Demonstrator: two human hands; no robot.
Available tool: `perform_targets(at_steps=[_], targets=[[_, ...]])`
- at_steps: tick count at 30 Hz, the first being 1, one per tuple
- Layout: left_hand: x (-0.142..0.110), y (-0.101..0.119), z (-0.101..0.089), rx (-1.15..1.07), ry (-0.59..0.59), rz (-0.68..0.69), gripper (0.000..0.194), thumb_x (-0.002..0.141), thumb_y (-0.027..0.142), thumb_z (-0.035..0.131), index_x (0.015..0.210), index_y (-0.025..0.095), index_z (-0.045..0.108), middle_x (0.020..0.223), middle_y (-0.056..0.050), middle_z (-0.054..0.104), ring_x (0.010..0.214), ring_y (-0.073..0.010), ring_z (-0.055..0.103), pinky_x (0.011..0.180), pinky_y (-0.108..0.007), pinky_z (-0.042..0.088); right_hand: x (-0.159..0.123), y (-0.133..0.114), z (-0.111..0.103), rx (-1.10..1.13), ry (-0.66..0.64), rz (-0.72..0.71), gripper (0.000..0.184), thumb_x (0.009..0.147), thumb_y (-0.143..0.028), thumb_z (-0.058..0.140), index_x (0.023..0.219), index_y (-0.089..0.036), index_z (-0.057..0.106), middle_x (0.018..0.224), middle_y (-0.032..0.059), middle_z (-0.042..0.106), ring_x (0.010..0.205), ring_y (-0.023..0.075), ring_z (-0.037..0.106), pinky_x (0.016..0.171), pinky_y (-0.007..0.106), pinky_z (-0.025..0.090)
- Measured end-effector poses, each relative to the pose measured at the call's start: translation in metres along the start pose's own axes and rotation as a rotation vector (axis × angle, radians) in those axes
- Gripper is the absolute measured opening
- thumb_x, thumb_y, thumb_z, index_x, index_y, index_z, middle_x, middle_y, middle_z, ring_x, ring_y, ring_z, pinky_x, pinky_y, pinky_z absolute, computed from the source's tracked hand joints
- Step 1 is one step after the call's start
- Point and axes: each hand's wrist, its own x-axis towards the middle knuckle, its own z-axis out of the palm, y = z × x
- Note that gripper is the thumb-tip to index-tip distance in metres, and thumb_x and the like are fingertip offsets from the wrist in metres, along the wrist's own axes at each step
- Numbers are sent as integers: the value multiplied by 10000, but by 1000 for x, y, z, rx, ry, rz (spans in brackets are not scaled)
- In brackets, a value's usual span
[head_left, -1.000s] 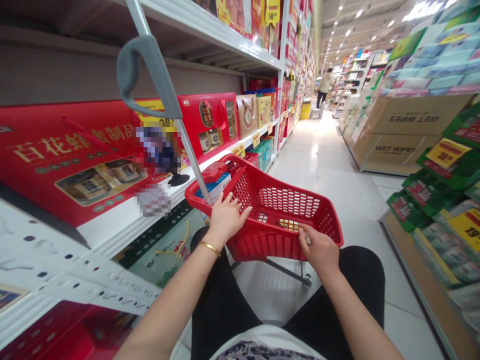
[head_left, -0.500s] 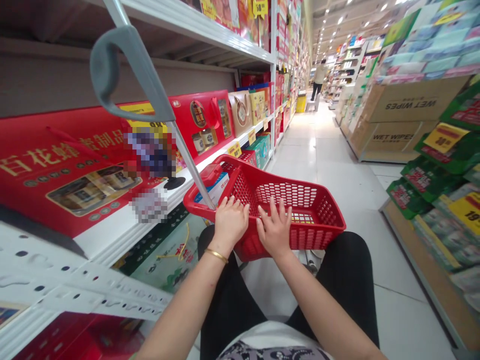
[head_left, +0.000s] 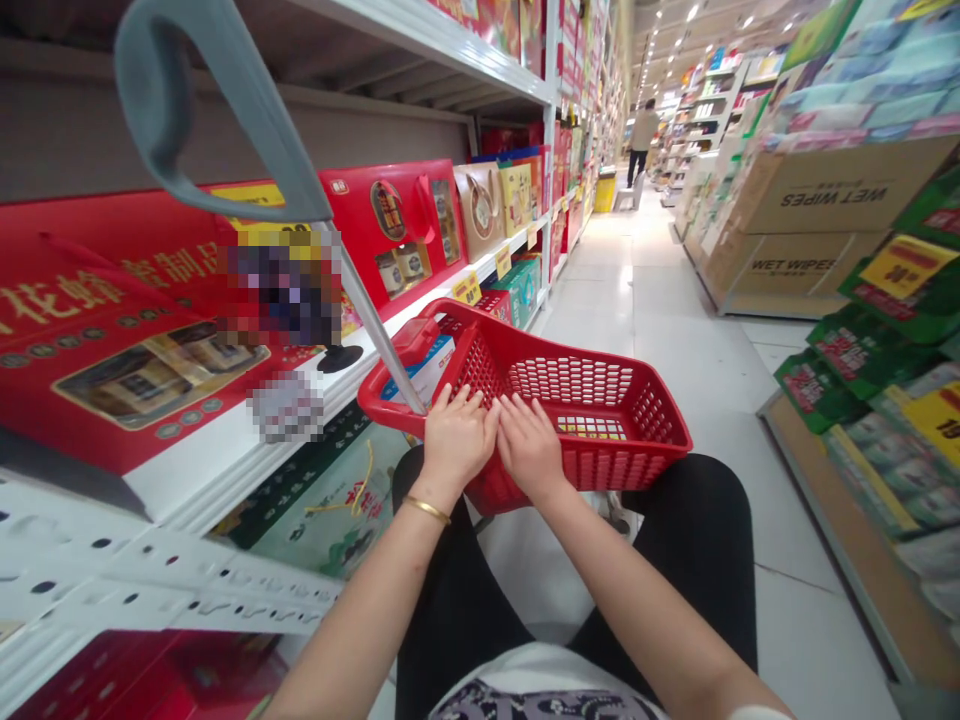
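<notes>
A red plastic shopping basket (head_left: 611, 465) with a perforated wall stands between my knees. My left hand (head_left: 457, 438), a gold bangle at its wrist, lies over the near rim by the basket's divider, fingers stretched forward. Against it rests my right hand (head_left: 529, 447), its fingers extended over the same rim and its thumb side close to the left thumb. Neither hand is wrapped round anything visible. A metal pole with a grey handle (head_left: 262, 115) rises from the basket's left end and leans left. Behind the divider, a blue-and-white packet (head_left: 431, 368) shows in the small compartment.
Red gift boxes (head_left: 390, 225) line the white shelf (head_left: 180, 490) on my left. On the right stand wet-wipes cartons (head_left: 817, 200) and green packs (head_left: 862, 350). A person (head_left: 641, 140) is far down the tiled aisle (head_left: 600, 290), near a stool (head_left: 628, 192).
My right hand has moved left along the rim, its fingers drawing together, and now meets my left hand. The view has shifted slightly, and the distant person stands beside the stool.
</notes>
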Motion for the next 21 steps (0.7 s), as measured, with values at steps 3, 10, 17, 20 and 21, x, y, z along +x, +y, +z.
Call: perform_targets(at_steps=[3,10,17,20,21], targets=[[-1,-2,1,-9,19,-13,404,1056,310,450,1014,127,808,1186,-141,765,1229,-328,673,1199,-553,354,-12,20,-13,-53,-24,20,453,1031,-246,512,1481,-198,514,1438,83,619,1371,222,566,1271,492,279],[0,1,1,-9,37,-34,436,1064,328,438,956,140,817,1156,-129,778,1207,-320,686,1187,-535,368,-49,72,-46,-208,120,255,411,1032,-251,500,1437,-213,564,1337,82,695,1322,264,607,1265,610,179],[2,-1,-1,-20,25,-24,438,1059,339,437,950,151,818,1164,-136,773,1193,-338,691,1175,-564,367,-8,14,-6,-61,-7,59,396,1027,-291,529,1418,-245,580,1393,56,661,1373,214,555,1297,546,141],[1,-2,1,-29,26,-31,435,1057,352,440,950,166,818,1173,-129,771,1205,-340,684,1183,-572,350,-26,41,-22,-118,9,65,418,1026,-275,532,1441,-235,555,1380,68,669,1341,212,586,1297,568,112],[1,-2,2,-28,28,-36,434,1057,357,440,951,171,818,1174,-124,772,1208,-338,682,1187,-572,344,-36,55,-32,-149,24,93,414,1026,-266,529,1437,-233,559,1367,69,678,1327,216,598,1293,583,107]])
